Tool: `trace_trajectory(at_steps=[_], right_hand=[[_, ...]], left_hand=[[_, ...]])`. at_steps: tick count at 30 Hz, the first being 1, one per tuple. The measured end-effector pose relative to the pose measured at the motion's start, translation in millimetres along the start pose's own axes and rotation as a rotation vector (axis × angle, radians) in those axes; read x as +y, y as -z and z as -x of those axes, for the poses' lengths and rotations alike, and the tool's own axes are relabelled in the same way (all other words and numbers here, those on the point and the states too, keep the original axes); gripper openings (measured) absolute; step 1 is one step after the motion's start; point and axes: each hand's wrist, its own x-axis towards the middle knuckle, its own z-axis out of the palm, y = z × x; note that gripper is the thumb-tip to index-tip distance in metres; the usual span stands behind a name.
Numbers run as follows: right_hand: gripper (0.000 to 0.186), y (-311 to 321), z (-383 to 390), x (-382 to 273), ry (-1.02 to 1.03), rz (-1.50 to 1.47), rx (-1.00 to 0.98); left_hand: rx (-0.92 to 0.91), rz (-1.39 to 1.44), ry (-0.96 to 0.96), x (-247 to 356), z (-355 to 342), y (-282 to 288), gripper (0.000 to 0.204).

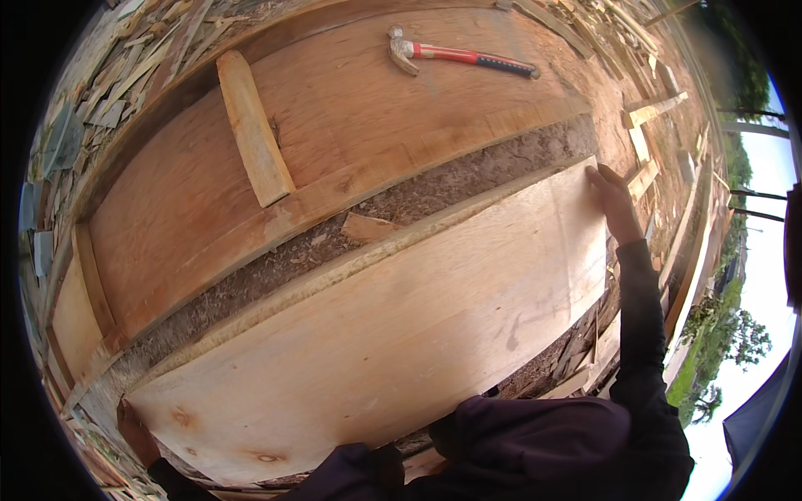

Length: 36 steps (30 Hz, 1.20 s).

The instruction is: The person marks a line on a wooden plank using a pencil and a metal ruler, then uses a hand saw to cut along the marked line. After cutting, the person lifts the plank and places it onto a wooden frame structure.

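A long pale plywood board (pixel 376 334) lies across my knees, tilted toward me, with a few knots in its face. At its left end my left hand (pixel 138 432) is closed around the edge, its fingers partly hidden. My right hand (pixel 616 200) grips the far right corner, fingertips over the board's face. Beyond the board rests a reddish-brown wooden panel (pixel 351 100) framed with battens. On that panel lies a claw hammer (pixel 459 57) with a red and black handle. A short batten (pixel 253 129) crosses the panel on its left part.
A strip of soil (pixel 501 171) with a wood chip (pixel 368 228) on it separates the board from the panel. Scrap wood (pixel 134 67) is heaped at the far left. More offcuts (pixel 656 108) lie at the right. A dark canopy (pixel 758 417) shows at the right edge.
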Motion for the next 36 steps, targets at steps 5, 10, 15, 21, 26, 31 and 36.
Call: trace_trajectory(at_steps=[5, 10, 15, 21, 26, 31, 36], right_hand=[[0.027, -1.4, -1.1, 7.7, 0.023, -0.030, -0.011], [0.036, -6.2, 3.0, 8.1, -0.008, -0.043, 0.038], [0.049, 0.0, -3.0, 14.7, -0.082, -0.007, 0.033], [0.069, 20.8, -41.2, 39.7, -0.051, 0.050, 0.004], [0.059, 31.3, -63.2, 21.3, -0.241, 0.043, -0.215], [0.047, 29.5, -77.1, 2.6, -0.406, 0.099, -0.188], [0.035, 24.3, -83.2, 3.3, -0.331, 0.130, -0.268]], left_hand=[[0.004, -0.104, -0.106, -18.9, 0.7, 7.0, 0.042], [0.027, 0.083, 0.002, -0.5, 10.4, -6.9, 0.044], [-0.042, -0.311, -0.320, -32.3, 5.1, 12.8, 0.041], [-0.054, -0.057, -0.290, -42.2, -4.3, 7.8, 0.048], [-0.199, 0.805, 0.556, -20.1, -41.9, 15.2, 0.054], [-0.314, 0.334, 0.641, 35.4, -52.9, 15.6, 0.052], [-0.245, 0.305, 0.716, -0.4, -54.4, 36.9, 0.045]])
